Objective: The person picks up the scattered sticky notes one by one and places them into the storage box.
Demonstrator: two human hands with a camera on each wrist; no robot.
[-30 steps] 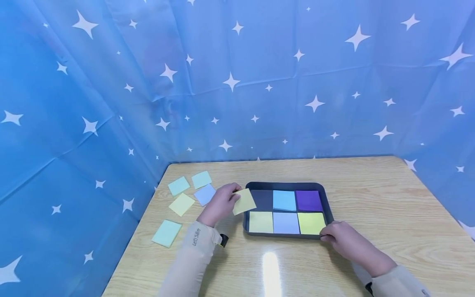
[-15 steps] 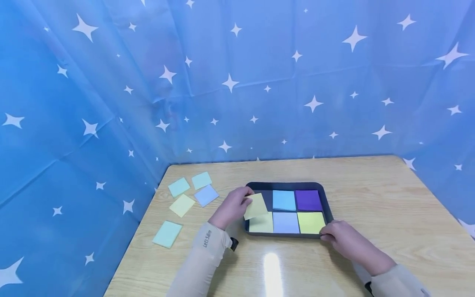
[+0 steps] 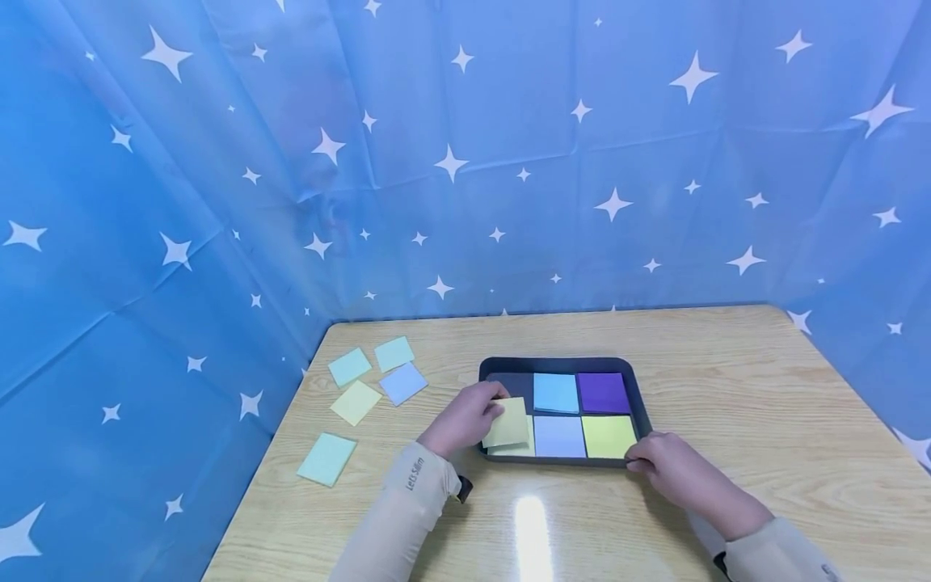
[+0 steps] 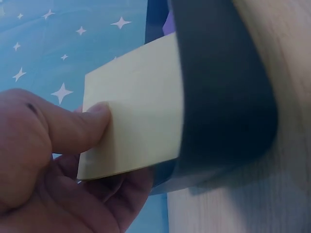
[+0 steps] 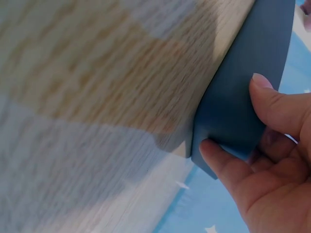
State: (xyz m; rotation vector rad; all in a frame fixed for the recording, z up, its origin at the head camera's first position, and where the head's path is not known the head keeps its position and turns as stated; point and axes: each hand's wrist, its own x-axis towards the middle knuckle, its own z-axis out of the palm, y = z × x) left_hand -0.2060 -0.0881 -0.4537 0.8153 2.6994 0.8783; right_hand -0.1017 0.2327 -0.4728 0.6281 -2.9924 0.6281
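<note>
A pale yellow sticky note pad (image 3: 507,423) is pinched between the thumb and fingers of my left hand (image 3: 465,416), over the near left part of a dark tray (image 3: 558,462). In the left wrist view the pad (image 4: 138,107) is tilted at the tray's wall (image 4: 223,92). Below it, another pale yellow pad (image 3: 525,449) shows partly. My right hand (image 3: 672,469) grips the tray's near right corner, thumb on the wall in the right wrist view. Light blue (image 3: 556,394), purple (image 3: 605,393), lavender (image 3: 558,437) and bright yellow (image 3: 609,437) pads lie inside.
Left of the tray, on the wooden table (image 3: 727,388), lie mint green pads (image 3: 327,459), a pale yellow pad (image 3: 356,402) and a lavender pad (image 3: 403,383). The tray's far left spot (image 3: 515,385) shows bare dark floor. A blue star-patterned curtain (image 3: 465,202) hangs behind.
My left hand has carried the pale yellow pad rightward and toward me, from the tray's left edge to over the near left pad. The right hand stays at the tray's corner.
</note>
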